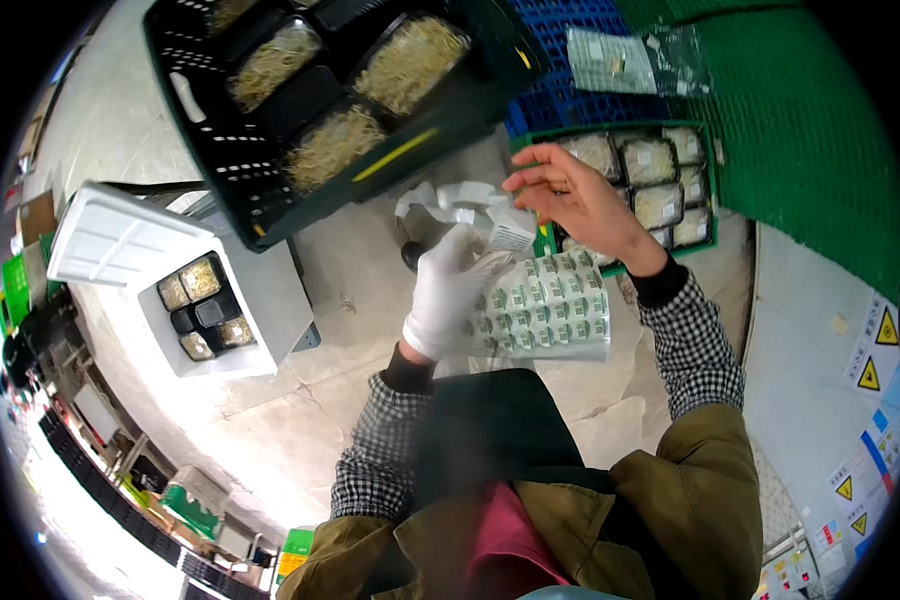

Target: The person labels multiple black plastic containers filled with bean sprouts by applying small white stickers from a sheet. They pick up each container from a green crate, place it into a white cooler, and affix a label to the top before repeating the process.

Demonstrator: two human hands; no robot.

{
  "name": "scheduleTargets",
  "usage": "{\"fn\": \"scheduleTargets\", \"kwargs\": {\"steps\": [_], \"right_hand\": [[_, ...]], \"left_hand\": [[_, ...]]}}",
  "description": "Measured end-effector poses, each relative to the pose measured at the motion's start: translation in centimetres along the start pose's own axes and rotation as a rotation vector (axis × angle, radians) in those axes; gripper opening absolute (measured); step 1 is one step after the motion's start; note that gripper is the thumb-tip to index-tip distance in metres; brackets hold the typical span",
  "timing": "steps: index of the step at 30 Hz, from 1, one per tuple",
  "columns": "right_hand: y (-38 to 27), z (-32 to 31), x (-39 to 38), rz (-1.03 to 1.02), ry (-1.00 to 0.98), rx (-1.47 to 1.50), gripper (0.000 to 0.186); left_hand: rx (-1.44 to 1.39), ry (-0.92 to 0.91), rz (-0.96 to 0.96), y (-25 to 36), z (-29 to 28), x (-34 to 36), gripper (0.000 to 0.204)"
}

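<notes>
My left hand [442, 290], in a white glove, is closed at the edge of a clear sheet with rows of small green printed stickers [555, 310]. The sheet spreads out to the right of the glove, above the floor. Just beyond the left fingertips, a curled strip of white labels [510, 236] loops away; whether the glove grips it too is hard to tell. My right hand [585, 210] is bare and raised over the right end of that strip. Its fingers are bent but apart, with nothing visible between them.
A large black crate [400, 165] with trays of pale, stringy food [410, 65] stands ahead. Behind my right hand is a green crate [712, 190] of wrapped trays. A white foam box [260, 300] with trays stands left. A clear bag [635, 60] lies on a blue pallet [590, 15].
</notes>
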State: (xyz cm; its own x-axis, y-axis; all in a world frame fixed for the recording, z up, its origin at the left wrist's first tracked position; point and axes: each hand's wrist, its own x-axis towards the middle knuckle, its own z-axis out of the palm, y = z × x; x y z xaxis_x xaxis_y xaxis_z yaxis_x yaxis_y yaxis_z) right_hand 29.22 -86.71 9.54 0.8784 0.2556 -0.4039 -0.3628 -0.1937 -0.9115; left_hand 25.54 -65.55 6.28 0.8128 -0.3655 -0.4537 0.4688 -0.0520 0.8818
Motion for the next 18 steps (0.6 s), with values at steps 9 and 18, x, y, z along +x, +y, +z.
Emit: {"fn": "scheduleTargets", "kwargs": {"steps": [9,18], "right_hand": [[-12.9,7.1,2.6,-0.191,-0.159,-0.337,0.018],[-19.9,12.5,11.0,-0.282,-0.129,-0.164,0.012]], "left_hand": [[0.341,0.386,0.312,11.0,-7.2,-5.1,0.039],[-0.097,0.352,0.128,15.3,-16.0,-4.4,0.02]]}}
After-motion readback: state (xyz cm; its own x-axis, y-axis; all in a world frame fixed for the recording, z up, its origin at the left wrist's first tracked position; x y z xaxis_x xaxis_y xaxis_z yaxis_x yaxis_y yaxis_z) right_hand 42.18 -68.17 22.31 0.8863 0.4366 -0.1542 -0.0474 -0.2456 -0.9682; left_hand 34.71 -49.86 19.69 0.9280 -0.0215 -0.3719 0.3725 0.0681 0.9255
